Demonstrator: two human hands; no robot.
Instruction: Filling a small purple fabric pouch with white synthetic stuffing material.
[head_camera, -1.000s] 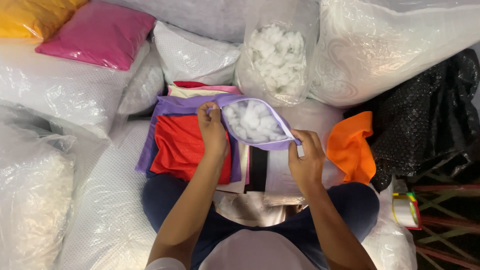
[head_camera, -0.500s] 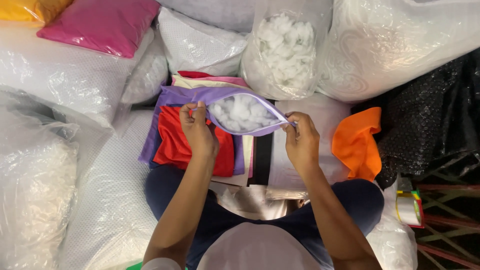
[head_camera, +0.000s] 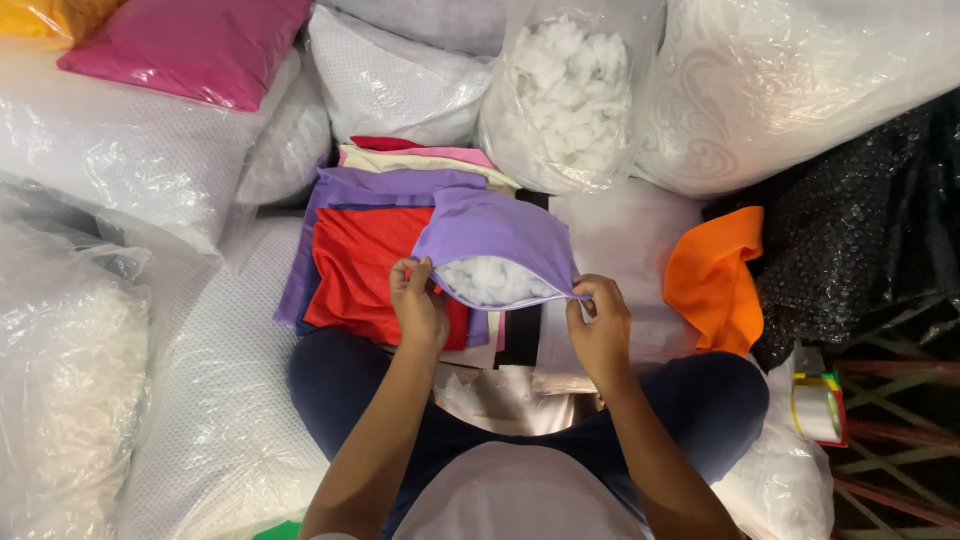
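purple pillow cover (head_camera: 495, 232), white stuffing (head_camera: 490, 280) showing at its opening; left hand (head_camera: 418, 305) and right hand (head_camera: 600, 325) each grip clenched on its edge; red cloth (head_camera: 360, 265) beneath.

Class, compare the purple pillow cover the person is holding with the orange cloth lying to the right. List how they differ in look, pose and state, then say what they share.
1. The purple cover is held at its opening by the left hand and right hand; the orange cloth lies untouched.
2. The purple cover holds white stuffing; the orange cloth shows none.
3. The purple cover bulges; the orange cloth lies limp and crumpled.
Both are plain, single-colour fabric.
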